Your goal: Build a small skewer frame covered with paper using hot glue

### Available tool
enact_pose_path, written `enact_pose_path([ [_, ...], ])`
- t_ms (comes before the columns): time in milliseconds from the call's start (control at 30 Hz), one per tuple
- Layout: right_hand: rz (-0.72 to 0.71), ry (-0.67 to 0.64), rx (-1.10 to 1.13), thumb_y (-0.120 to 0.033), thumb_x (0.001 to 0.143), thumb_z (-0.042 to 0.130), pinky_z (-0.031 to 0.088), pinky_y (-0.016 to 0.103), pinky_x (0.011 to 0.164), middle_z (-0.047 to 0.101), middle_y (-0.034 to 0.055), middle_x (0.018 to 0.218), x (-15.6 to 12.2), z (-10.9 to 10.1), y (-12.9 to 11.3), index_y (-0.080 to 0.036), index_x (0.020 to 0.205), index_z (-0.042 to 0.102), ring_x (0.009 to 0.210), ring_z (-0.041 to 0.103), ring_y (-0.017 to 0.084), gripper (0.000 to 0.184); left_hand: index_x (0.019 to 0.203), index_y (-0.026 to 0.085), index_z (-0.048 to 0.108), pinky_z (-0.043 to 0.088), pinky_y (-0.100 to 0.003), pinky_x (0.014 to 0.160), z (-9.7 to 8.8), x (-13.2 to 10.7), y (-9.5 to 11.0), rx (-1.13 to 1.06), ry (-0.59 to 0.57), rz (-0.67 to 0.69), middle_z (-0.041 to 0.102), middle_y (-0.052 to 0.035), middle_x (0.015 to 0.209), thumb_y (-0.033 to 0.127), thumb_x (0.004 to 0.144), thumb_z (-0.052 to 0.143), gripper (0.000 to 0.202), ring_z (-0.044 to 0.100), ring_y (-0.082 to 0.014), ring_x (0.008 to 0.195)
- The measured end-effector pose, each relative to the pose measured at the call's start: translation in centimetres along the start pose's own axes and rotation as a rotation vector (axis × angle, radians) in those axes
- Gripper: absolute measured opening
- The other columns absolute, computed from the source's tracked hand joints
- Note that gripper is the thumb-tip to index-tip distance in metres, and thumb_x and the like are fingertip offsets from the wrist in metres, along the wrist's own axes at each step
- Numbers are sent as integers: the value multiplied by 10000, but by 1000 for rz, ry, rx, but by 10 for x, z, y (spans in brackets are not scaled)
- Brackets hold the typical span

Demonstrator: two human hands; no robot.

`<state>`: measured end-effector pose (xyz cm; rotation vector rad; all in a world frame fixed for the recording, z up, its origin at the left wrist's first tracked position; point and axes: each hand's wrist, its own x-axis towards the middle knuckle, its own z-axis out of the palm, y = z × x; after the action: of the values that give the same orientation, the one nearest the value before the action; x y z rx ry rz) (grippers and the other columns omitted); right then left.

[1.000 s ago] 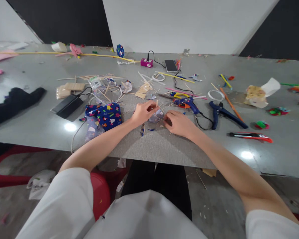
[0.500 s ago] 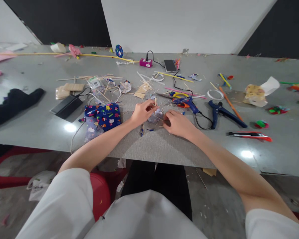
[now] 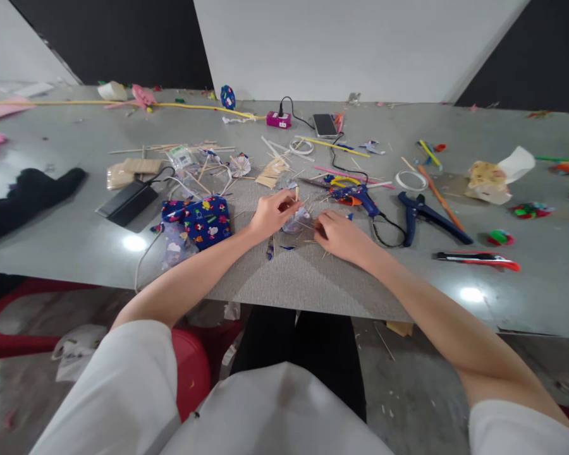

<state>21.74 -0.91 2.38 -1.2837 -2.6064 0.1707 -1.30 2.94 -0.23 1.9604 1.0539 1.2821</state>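
My left hand [image 3: 275, 212] is closed in a pinch, and a short wooden stick [image 3: 296, 193] stands up at its fingertips. Between both hands lies a small, pale bluish-white patterned piece [image 3: 294, 222] with thin sticks poking out around it; its exact kind is unclear. My right hand [image 3: 339, 234] rests low over the table just right of that piece, fingers curled together near a few thin sticks [image 3: 326, 254]. Whatever those fingers hold is hidden. Dark blue scraps [image 3: 287, 248] lie in front of the pale piece. Beyond my right hand is a blue glue gun [image 3: 360, 194].
A blue patterned cloth bundle [image 3: 207, 221] and a black box-shaped device [image 3: 128, 203] sit at left. Blue-handled cutters [image 3: 429, 218] and an orange utility knife [image 3: 478, 259] lie at right. Farther back are a purple power adapter [image 3: 279, 119], a phone [image 3: 325, 125] and cut sticks [image 3: 271, 172].
My right hand has shifted very slightly to the right, a little away from the pale piece. My left hand keeps its pinch in nearly the same place.
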Motion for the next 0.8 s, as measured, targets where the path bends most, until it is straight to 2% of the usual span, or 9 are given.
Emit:
enact_pose_path([
  [267,9,73,128,-246,1000,527,530,421,855,646,96,990,0,2,11,-234,951,548,925,641,263,55,927,186,672,440,-222,543,1,1,2,-13,9,-3,703,8,716,541,981,667,359,569,-83,534],
  [433,1,145,241,-310,1022,514,516,400,834,628,83,962,1,1,16,-238,933,535,881,626,239,116,881,191,655,440,-229,539,0,1,1,-9,5,1,661,24,679,513,975,680,337,564,-85,521],
  [800,0,275,391,-365,1028,547,519,378,808,647,57,925,6,4,17,-236,951,552,822,620,209,150,899,189,656,451,-226,519,1,2,0,-48,9,-18,680,18,708,565,960,687,382,579,-83,500],
])
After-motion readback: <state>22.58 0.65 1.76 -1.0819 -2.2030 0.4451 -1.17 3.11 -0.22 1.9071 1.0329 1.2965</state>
